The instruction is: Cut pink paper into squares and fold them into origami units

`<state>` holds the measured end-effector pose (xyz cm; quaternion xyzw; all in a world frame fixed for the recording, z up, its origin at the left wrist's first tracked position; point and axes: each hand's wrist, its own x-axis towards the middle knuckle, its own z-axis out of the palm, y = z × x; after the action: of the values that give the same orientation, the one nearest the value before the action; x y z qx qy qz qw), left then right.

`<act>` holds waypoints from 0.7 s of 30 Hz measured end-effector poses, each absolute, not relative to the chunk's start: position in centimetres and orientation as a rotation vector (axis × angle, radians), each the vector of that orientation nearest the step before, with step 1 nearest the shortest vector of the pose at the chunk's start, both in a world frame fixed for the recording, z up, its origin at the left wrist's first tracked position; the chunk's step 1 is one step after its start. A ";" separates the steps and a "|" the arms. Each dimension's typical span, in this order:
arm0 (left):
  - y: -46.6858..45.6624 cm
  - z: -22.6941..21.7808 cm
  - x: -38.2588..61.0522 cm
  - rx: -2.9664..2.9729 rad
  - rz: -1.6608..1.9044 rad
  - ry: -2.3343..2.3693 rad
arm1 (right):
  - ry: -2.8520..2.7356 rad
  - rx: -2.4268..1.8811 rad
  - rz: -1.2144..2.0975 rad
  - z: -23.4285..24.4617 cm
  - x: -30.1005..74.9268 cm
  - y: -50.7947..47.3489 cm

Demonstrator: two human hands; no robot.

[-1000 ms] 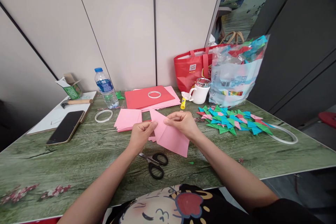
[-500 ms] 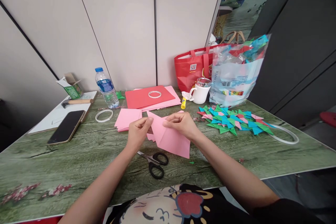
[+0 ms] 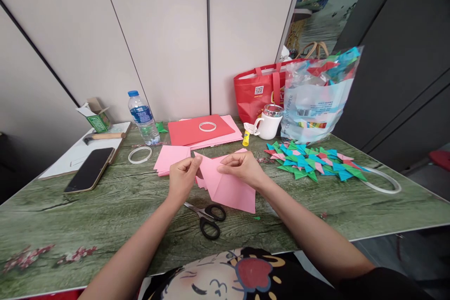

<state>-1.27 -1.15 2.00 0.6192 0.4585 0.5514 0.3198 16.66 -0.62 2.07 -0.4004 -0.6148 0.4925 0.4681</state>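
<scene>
- My left hand (image 3: 183,176) and my right hand (image 3: 242,166) both pinch the top edge of a folded pink paper sheet (image 3: 228,185), held just over the green wooden table (image 3: 105,206).
- Black-handled scissors (image 3: 207,218) lie just below the sheet.
- A pile of pink paper squares (image 3: 172,157) lies behind my left hand.

From my remote seat, I see black scissors (image 3: 207,219) lying on the green wood-grain desk (image 3: 105,206) near its front edge. At far left, a dark phone (image 3: 90,169) rests near a hammer (image 3: 101,136) and an opened green carton (image 3: 94,117). A water bottle (image 3: 142,118) stands just right of them, with a white ring (image 3: 139,154) in front of it. A second ring (image 3: 207,126) sits on red sheets (image 3: 190,132) at the back. A white mug (image 3: 269,123), yellow glue stick (image 3: 245,138), red bag (image 3: 256,91) and clear plastic bag (image 3: 316,103) crowd the right, with folded paper triangles (image 3: 309,161) heaped in front.
</scene>
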 end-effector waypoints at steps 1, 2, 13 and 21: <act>-1.1 2.0 -1.3 1.609 1.447 1.190 | -1.505 -0.984 1.210 2.1 16.7 -0.6; -1.1 2.1 -1.3 1.587 1.446 1.170 | -1.504 -0.985 1.213 2.1 16.7 -0.6; -1.4 2.5 -1.3 1.609 1.520 1.219 | -1.533 -0.989 1.225 2.2 16.6 -0.8; -1.8 1.8 0.0 1.739 1.040 1.113 | -1.282 -0.991 1.152 1.9 16.8 -0.2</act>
<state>-0.01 -1.84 1.79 0.6884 0.4406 0.4118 0.4029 16.77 -0.24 1.93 -0.4177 -0.5405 0.4859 0.5453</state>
